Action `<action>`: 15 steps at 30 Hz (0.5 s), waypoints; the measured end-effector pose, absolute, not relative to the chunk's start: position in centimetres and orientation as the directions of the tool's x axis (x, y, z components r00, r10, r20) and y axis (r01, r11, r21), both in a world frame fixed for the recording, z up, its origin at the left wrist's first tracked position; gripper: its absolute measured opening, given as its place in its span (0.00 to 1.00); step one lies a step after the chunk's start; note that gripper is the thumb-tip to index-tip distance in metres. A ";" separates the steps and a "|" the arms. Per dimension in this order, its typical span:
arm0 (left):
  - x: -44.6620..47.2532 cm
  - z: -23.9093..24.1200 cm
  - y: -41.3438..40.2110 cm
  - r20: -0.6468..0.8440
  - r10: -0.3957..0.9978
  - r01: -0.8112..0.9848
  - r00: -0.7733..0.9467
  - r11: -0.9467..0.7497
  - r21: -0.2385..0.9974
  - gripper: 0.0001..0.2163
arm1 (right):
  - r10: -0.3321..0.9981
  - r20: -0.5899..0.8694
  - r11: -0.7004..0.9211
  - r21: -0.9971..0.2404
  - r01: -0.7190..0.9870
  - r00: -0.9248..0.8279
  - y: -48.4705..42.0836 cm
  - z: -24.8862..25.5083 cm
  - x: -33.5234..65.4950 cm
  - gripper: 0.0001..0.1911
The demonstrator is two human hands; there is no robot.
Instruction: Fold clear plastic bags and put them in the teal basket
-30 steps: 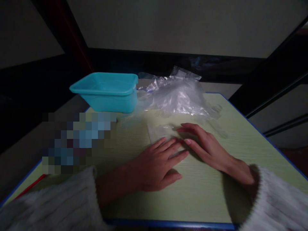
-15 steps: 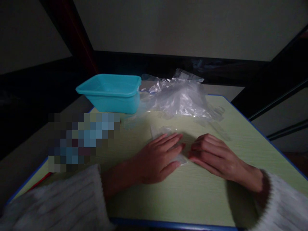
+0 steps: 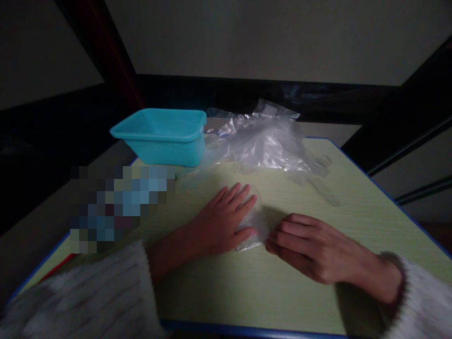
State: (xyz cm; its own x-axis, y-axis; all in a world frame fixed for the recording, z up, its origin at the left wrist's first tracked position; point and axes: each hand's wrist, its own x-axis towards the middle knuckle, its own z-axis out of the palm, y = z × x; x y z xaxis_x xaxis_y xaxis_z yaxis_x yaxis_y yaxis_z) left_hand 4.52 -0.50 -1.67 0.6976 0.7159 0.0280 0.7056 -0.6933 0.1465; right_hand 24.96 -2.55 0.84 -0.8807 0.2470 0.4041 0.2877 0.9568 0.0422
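A small, flat clear plastic bag [image 3: 257, 219] lies on the table in front of me, seemingly folded. My left hand [image 3: 226, 219] rests flat on its left part, palm down with fingers spread, and hides much of it. At the bag's lower right corner, my right hand [image 3: 303, 245] is closed, its fingertips pinched together on the edge of the plastic. The exact grip is partly hidden by the fingers.
A turquoise plastic basin [image 3: 162, 146] stands at the back left of the pale green table [image 3: 219, 296]. Beside it lies a loose heap of clear plastic bags [image 3: 264, 141]. A pixelated patch covers something at the left, near a red strip [image 3: 58, 267].
My left hand has shifted left and spread its fingers, uncovering more of the bag. My right hand has moved down and slightly left to the bag's lower right corner.
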 end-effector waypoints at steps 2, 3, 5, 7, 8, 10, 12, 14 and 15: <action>4.6 -1.6 -0.5 0.010 0.720 0.711 0.694 -0.687 0.148 0.30 | 0.235 0.407 0.957 0.063 0.284 -0.883 -2.7 1.0 24.8 0.19; 4.6 -1.5 -0.5 0.004 0.721 0.712 0.693 -0.686 0.149 0.30 | 0.223 0.409 0.957 0.080 0.278 -0.885 -2.7 1.1 24.8 0.20; 4.6 -1.5 -0.5 -0.001 0.721 0.713 0.693 -0.685 0.150 0.30 | 0.189 0.407 0.959 0.119 0.256 -0.894 -2.7 1.2 24.7 0.21; 4.6 -1.5 -0.5 0.006 0.721 0.713 0.693 -0.686 0.147 0.30 | 0.172 0.405 0.958 0.144 0.248 -0.898 -2.8 1.4 24.6 0.22; 4.6 -1.5 -0.5 0.009 0.721 0.712 0.693 -0.687 0.145 0.30 | 0.169 0.400 0.957 0.153 0.248 -0.901 -2.8 1.4 24.6 0.22; 4.6 -1.6 -0.5 0.011 0.719 0.711 0.695 -0.689 0.142 0.30 | 0.165 0.390 0.955 0.167 0.246 -0.906 -2.9 1.5 24.5 0.22; 4.5 -1.6 -0.5 0.012 0.718 0.710 0.696 -0.690 0.143 0.30 | 0.160 0.382 0.954 0.176 0.242 -0.910 -2.9 1.4 24.5 0.22; 4.5 -1.6 -0.6 0.017 0.717 0.708 0.697 -0.691 0.147 0.29 | 0.159 0.380 0.952 0.185 0.243 -0.911 -2.9 1.3 24.4 0.22; 4.5 -1.6 -0.6 0.018 0.717 0.707 0.697 -0.691 0.150 0.29 | 0.161 0.379 0.951 0.189 0.246 -0.911 -2.8 1.3 24.5 0.22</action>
State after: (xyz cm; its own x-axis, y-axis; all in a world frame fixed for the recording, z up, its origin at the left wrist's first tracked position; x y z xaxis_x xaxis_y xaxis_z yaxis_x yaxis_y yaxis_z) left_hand 4.53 -0.55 -1.58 0.6966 0.7172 0.0184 0.7072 -0.6908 0.1505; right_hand 24.45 -2.84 1.26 -0.9114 0.1609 0.3786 0.2463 0.9506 0.1890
